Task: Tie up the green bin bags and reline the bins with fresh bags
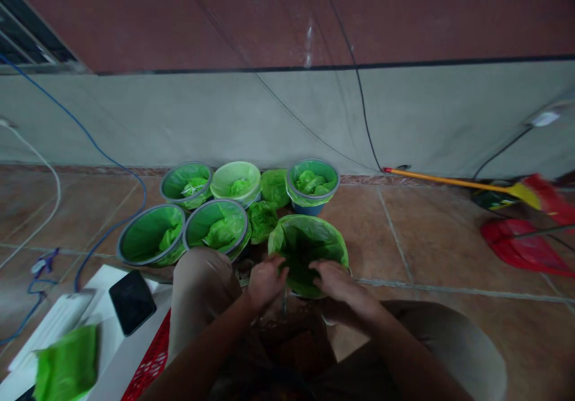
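- Seated with knees spread, a person stretches both forearms forward and down over a green-lined bin [309, 226] standing on the tiled floor [368, 233] between the legs.
- The left hand [265, 282] curls at the bin's near left edge; whether its fingers clamp the liner cannot be told.
- The right hand [335, 279] bends over the near right edge, fingers pointing inward, their grip likewise unclear.
- Deep shadow obscures the bin's interior; the hands cover part of its near rim.
- Five other lined bins [236, 172] stand beyond, near the wall [278, 119], one partly hidden by the left knee [206, 272].
- At lower left, a green plastic packet [67, 362] lies near a dark phone [132, 302], any print on it too blurred to read.
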Available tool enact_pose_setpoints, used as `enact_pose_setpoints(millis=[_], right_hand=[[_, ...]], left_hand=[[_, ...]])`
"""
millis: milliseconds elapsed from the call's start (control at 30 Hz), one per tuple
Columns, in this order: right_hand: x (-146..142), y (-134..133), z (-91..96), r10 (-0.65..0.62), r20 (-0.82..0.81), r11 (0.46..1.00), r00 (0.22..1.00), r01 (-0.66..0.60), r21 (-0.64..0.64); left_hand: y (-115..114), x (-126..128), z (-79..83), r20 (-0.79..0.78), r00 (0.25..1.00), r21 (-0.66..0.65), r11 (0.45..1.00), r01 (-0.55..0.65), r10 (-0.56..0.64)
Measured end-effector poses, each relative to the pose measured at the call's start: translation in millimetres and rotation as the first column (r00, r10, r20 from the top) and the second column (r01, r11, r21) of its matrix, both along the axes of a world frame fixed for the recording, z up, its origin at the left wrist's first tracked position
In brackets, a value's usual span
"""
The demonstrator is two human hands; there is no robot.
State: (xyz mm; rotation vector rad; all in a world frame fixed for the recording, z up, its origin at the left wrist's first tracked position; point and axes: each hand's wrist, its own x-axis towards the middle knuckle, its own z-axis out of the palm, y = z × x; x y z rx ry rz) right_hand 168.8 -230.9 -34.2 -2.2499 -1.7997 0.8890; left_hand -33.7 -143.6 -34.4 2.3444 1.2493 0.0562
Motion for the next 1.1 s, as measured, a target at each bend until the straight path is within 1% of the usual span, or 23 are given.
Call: enact_pose_setpoints(millis=[33, 67, 100, 133, 167, 233, 300, 367, 467, 567, 667, 733, 800, 867, 967, 1100], right_hand=[[11.6, 9.6, 6.1, -0.048, 0.040, 0.998, 0.998, 0.047, 0.031], [23.8, 20.7, 11.9, -0.110, 0.086, 0.993, 0.990, 0.106, 0.056], [35.9, 32.7, 16.9, -0.179, 0.131, 0.982, 0.975, 0.170, 0.078], [46.9, 45.1, 20.6, -0.239, 0.169, 0.970, 0.956, 0.225, 0.095], [56.3, 57.5, 22.8, -0.280, 0.196, 0.959, 0.940, 0.262, 0.110], [68.2, 80.8, 21.7, -0.295, 0.229, 0.954, 0.928, 0.272, 0.125], [71.2, 101.0, 13.9, -0.242, 0.241, 0.968, 0.940, 0.216, 0.131], [68.4, 117.7, 1.7, -0.176, 0.248, 0.980, 0.953, 0.146, 0.135], [62.4, 136.4, -19.5, -0.119, 0.258, 0.986, 0.959, 0.084, 0.143], [61.8, 146.8, -38.8, -0.089, 0.242, 0.986, 0.966, 0.052, 0.156], [66.0, 147.4, -52.8, -0.122, 0.188, 0.970, 0.974, 0.077, 0.230], [69.1, 143.1, -58.0, -0.166, 0.164, 0.953, 0.972, 0.116, 0.278], [71.1, 136.7, -59.0, -0.173, 0.187, 0.954, 0.967, 0.117, 0.277], [71.1, 130.7, -56.3, -0.121, 0.269, 0.975, 0.956, 0.064, 0.212], [67.3, 126.7, -47.8, -0.008, 0.373, 0.997, 0.928, -0.022, 0.077], [58.9, 129.8, -37.2, 0.101, 0.390, 0.995, 0.915, -0.090, -0.047]], left_hand=[[11.9, 4.0, 1.1, 0.030, 0.994, 0.036, 0.993, -0.109, 0.108], [25.9, 8.9, 2.0, 0.049, 0.976, 0.059, 0.975, -0.214, 0.212], [41.3, 14.3, 2.5, 0.055, 0.951, 0.072, 0.948, -0.309, 0.305], [57.1, 20.3, 2.5, 0.048, 0.926, 0.065, 0.924, -0.377, 0.375], [72.4, 26.5, 2.0, 0.024, 0.909, 0.037, 0.908, -0.418, 0.417], [98.4, 38.4, -1.4, -0.034, 0.893, -0.032, 0.893, -0.449, 0.448], [115.5, 47.7, -7.6, -0.069, 0.889, -0.078, 0.886, -0.456, 0.452], [123.7, 53.7, -15.8, -0.078, 0.885, -0.097, 0.880, -0.464, 0.458], [124.7, 57.9, -28.3, -0.090, 0.882, -0.136, 0.871, -0.472, 0.463], [117.8, 60.7, -38.3, -0.091, 0.882, -0.174, 0.865, -0.471, 0.462], [105.8, 62.4, -46.5, -0.068, 0.899, -0.192, 0.879, -0.437, 0.433], [96.5, 61.1, -51.6, -0.050, 0.924, -0.175, 0.907, -0.382, 0.379], [88.2, 57.5, -55.4, -0.076, 0.949, -0.145, 0.938, -0.314, 0.306], [82.8, 52.8, -57.0, -0.157, 0.958, -0.138, 0.956, -0.261, 0.239], [81.5, 47.3, -53.6, -0.287, 0.942, -0.161, 0.961, -0.225, 0.173], [88.3, 39.7, -44.8, -0.349, 0.931, -0.221, 0.957, -0.188, 0.103]])
